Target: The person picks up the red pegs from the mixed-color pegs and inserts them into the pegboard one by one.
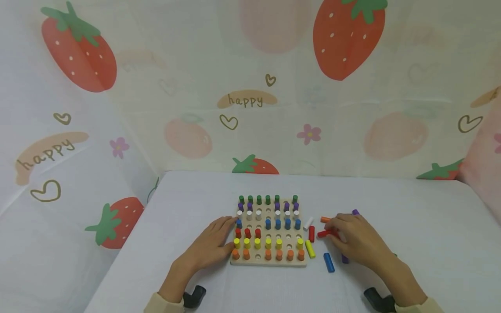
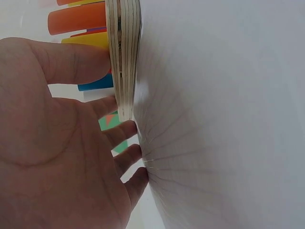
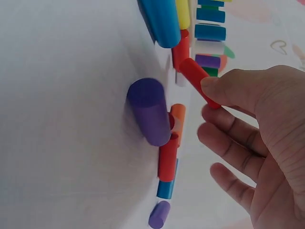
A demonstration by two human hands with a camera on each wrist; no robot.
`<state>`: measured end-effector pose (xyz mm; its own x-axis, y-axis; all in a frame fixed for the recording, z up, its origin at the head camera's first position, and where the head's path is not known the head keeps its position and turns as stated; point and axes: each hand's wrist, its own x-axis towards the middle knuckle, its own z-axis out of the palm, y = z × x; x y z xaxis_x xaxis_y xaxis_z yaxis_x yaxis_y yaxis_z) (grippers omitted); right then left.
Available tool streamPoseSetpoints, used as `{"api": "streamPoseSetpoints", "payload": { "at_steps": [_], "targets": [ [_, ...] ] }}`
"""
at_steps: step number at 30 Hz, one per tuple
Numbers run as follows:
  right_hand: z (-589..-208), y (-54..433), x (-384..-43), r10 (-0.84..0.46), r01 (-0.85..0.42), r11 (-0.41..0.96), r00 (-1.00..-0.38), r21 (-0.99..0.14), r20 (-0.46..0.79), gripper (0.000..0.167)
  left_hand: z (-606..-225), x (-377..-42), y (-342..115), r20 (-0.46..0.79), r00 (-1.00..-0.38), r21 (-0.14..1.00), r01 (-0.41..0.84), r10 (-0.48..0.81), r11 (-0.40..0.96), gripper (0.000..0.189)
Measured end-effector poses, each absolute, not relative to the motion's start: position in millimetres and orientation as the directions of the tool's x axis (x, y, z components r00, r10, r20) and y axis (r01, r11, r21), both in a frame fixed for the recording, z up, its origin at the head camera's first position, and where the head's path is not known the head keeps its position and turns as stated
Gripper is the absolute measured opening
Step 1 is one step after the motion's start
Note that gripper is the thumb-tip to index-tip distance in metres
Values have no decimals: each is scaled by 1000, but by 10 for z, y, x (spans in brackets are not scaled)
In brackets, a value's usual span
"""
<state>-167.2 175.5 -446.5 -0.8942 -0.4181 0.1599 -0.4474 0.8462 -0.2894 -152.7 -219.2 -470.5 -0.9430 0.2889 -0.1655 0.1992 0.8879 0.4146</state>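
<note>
A wooden pegboard (image 1: 270, 263) carries rows of upright pegs: green at the back, then purple, white, blue, red, yellow and orange at the front. Round holes show among the pegs, most of them in the red row. My left hand (image 1: 209, 247) rests at the board's left side, its thumb (image 2: 78, 64) against the edge and its fingers loosely extended. To the right of the board, my right hand (image 1: 358, 241) pinches a red peg (image 3: 196, 78) between thumb and index finger, tilted above the cloth. The other fingers of that hand are loosely bent.
Loose pegs lie right of the board: white (image 1: 308, 223), red (image 1: 311, 234), yellow (image 1: 310, 249), blue (image 1: 328, 262) and orange (image 1: 325, 220). A purple peg (image 3: 150, 114) and several more lie near my right hand. White cloth (image 1: 442, 226) covers the table; a strawberry-print curtain (image 1: 336, 113) hangs behind.
</note>
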Motion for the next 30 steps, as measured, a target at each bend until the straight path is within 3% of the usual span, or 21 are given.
{"api": "streamPoseSetpoints", "payload": {
  "at_steps": [11,30],
  "targets": [
    [-4441,1728,-1665,-417,-435,857,-900,-276,127,20,-4718,-1532,-2202,-171,-942,429,192,288,883,70],
    [-4495,1671,-1644,-446,-493,824,-868,-279,216,18,-4699,-1530,-2205,-173,-941,422,196,291,885,70]
  ]
}}
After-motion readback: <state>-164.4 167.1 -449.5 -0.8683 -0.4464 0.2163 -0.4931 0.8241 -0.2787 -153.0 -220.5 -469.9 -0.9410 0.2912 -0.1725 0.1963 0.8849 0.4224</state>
